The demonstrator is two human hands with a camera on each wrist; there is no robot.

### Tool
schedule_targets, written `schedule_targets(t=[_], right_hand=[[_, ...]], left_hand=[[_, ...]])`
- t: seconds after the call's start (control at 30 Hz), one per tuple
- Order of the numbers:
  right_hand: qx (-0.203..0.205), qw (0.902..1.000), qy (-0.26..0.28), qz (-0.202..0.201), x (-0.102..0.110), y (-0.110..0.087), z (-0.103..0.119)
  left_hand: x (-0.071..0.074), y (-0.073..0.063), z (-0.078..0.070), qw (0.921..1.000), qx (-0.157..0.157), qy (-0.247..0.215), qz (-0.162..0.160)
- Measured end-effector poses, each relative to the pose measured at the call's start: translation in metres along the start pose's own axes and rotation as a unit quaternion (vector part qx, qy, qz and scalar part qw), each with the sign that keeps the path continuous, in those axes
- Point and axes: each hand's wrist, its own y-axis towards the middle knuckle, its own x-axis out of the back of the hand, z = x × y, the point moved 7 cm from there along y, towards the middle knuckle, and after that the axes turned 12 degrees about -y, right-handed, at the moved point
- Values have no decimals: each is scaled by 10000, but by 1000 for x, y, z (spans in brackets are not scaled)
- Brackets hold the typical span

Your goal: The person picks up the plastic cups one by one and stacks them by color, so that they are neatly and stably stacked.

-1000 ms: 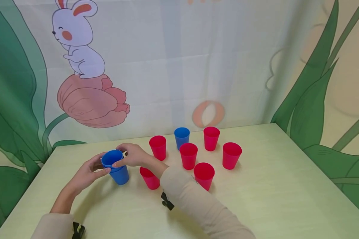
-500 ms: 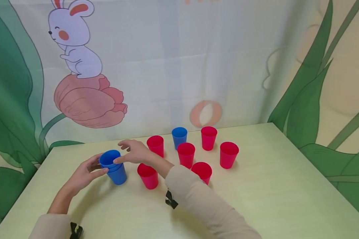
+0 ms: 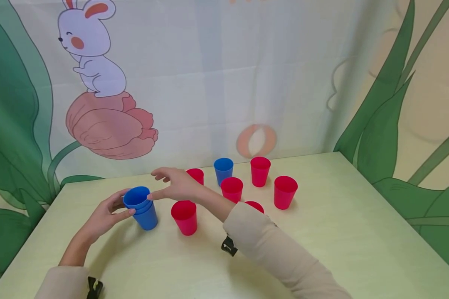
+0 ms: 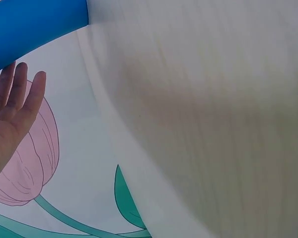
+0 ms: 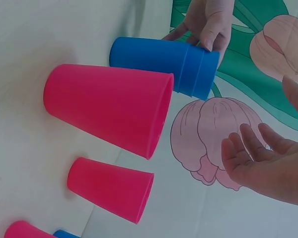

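Observation:
Nested blue cups (image 3: 146, 219) stand upright at the left of the table, their rims stepped one above another. My left hand (image 3: 105, 216) holds the stack near its top, thumb in front and fingers behind. In the left wrist view, fingers (image 4: 14, 94) reach up to a blue cup (image 4: 35, 30). My right hand (image 3: 181, 185) hovers just right of the stack, fingers spread and holding nothing. The right wrist view shows this right hand (image 5: 268, 166) apart from the blue stack (image 5: 149, 55). A red cup (image 3: 184, 219) stands nearest the stack's right side.
Several more red cups, such as one at the right (image 3: 285, 193), and a single blue cup (image 3: 223, 171) stand upright on the pale table (image 3: 344, 232). The right forearm passes in front of some. A printed curtain (image 3: 179, 83) hangs behind the table.
My right hand has let go of the stack's upper rim and drawn away to the right. The top blue cup sits lower in the stack. My left hand stays at the stack.

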Motion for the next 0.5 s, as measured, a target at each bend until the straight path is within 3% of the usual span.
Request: schedule_targets(t=[0.5], right_hand=[[141,9997,-154,97,25,-25,-3]], left_hand=[[0,1,-3,9999,60,52,-123]])
